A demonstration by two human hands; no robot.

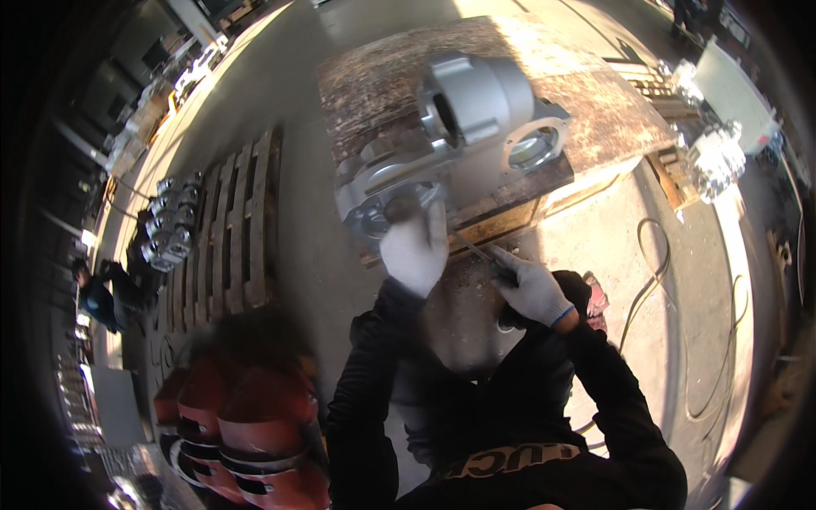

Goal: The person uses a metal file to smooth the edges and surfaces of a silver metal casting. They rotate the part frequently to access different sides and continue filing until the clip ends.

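A large grey cast-metal housing [481, 95] with round openings lies on a worn wooden work table [376, 76]. My left hand [414, 252], in a white knit glove, is at the flanged near-left end [389, 185] of the casting. A dark rounded thing shows at its fingertips; whether it is held is blurred. My right hand [532, 287], gloved too, grips the dark handle of a slim metal-shafted tool [475, 247], probably a screwdriver. Its shaft points up and left toward the casting, and its tip is not clear. To the right, a machined ring flange [535, 148] faces me.
Wooden pallets [223, 236] lie on the floor at left, with several metal castings [171, 223] beside them. Red cylindrical parts [255, 408] stand at lower left. A cable [644, 293] runs over the floor at right. Another person [105, 293] is at far left.
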